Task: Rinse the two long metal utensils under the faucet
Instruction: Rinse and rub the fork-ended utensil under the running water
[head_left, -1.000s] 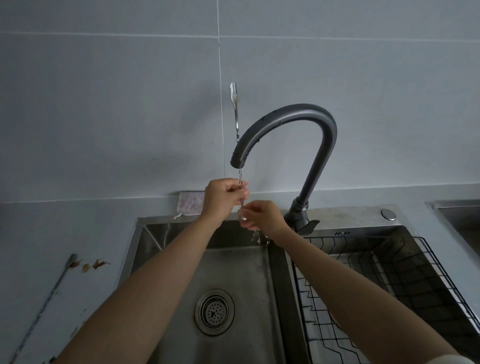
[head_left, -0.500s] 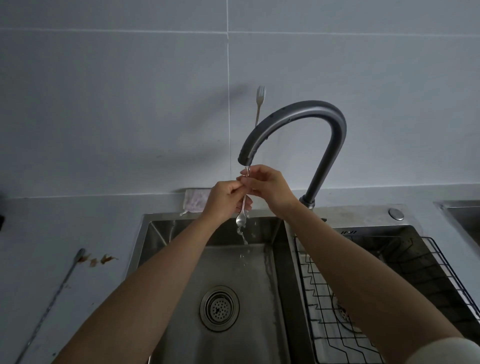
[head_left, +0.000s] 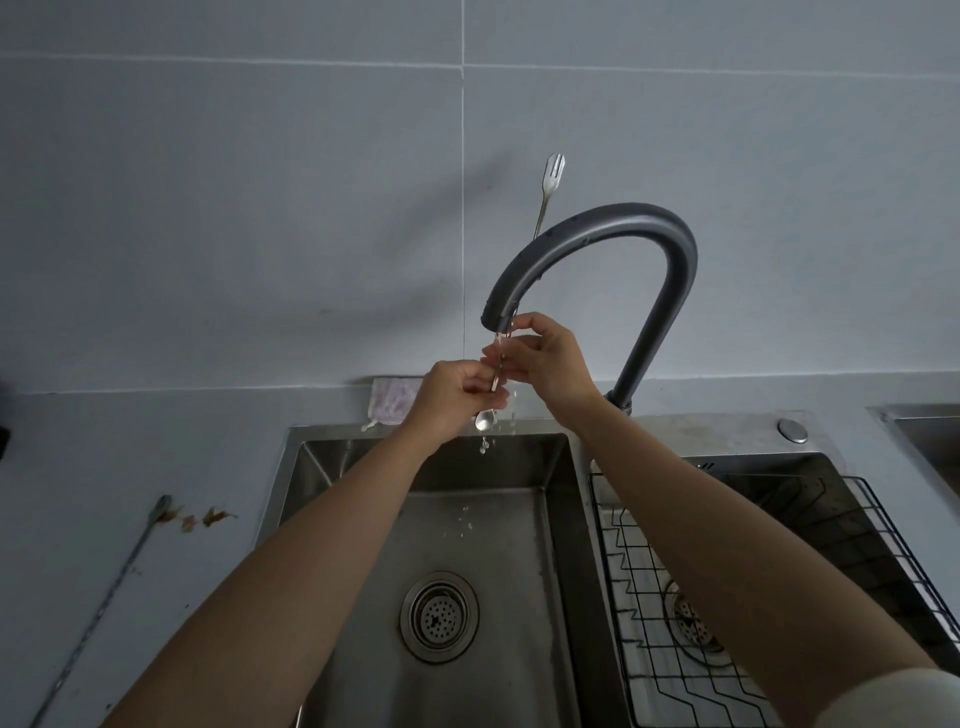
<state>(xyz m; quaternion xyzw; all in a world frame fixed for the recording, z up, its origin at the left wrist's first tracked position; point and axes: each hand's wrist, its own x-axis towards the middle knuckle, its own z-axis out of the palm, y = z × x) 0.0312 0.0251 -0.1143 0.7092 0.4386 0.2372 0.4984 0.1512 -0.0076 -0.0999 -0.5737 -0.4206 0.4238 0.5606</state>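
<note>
Water (head_left: 500, 358) runs from the spout of the dark gooseneck faucet (head_left: 597, 234) straight down onto both hands, which meet just beneath it. The left hand (head_left: 449, 397) is curled, its fingers (head_left: 485, 389) pressed together and pinching the thin shaft of the long metal utensil (head_left: 497, 371) low down, so that the small spoon bowl (head_left: 484, 420) hangs just below those fingertips and drips into the left basin (head_left: 311, 467). The right hand (head_left: 550, 366) sits just above and beside the left, thumb and fingers closed around the same shaft where the stream strikes it; whether they grip or only rub cannot be told. Above the right fingers the shaft passes behind the spout and rises, slightly tilted, to a little fork end (head_left: 553, 169) against the tiled wall (head_left: 260, 208).

Well away from the fingers, on the countertop beyond the left forearm, lies the second long metal utensil (head_left: 104, 603), untouched, its upper end beside some brown smears (head_left: 200, 517). Behind the left knuckles a folded cloth (head_left: 392, 402) rests at the wall edge. Under the right forearm a black wire rack (head_left: 779, 597) sits in the right basin, and droplets speckle the steel below the hands near the drain strainer (head_left: 439, 616).
</note>
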